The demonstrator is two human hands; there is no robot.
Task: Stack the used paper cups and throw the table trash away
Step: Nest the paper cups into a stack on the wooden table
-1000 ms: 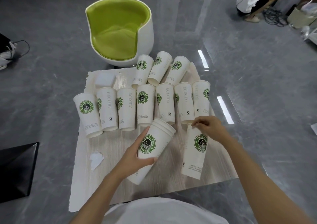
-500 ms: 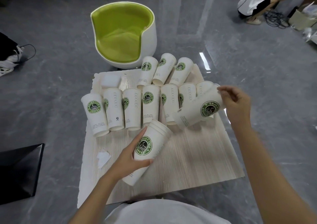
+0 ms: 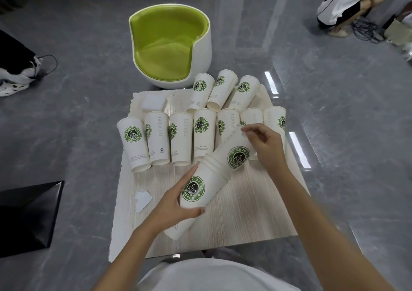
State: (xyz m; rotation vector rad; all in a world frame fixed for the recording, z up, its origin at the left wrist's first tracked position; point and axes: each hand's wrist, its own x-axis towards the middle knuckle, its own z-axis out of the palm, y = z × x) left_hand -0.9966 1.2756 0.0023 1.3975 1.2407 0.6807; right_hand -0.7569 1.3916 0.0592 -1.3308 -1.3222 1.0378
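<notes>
Paper is the whole job here: white cups with green coffee logos. At about six o'clock, nearest the wearer, the left hand (image 3: 174, 203) is wrapped round the stack of nested cups (image 3: 193, 198), thumb on one side and fingers curled under, holding it tilted with its mouth aimed up toward one o'clock. Just beyond, the right hand (image 3: 266, 148) pinches the rim end of a single cup (image 3: 236, 154) between thumb and fingertips, wrist bent downward, and that cup's base already sits in the stack's mouth.

The step in hand looks like nesting this cup into the stack. Next it probably needs a straight push along the stack's axis until the rims meet, with the left hand braced against it; a skewed push could jam or crease the thin wall.

Low at nine o'clock on the pale wood worktop (image 3: 245, 219) lies a torn scrap of paper (image 3: 142, 198), trash yet to be binned. Across the middle stands a row of upright cups (image 3: 180, 141), roughly seven, partly hidden by the right hand. Beyond them at twelve o'clock three more cups (image 3: 223, 90) lean on their sides, and a white napkin-like pad (image 3: 153, 103) sits at eleven. Farthest off on the floor is a green-lined tub chair (image 3: 169, 45). Much of the stacking seems to remain.
</notes>
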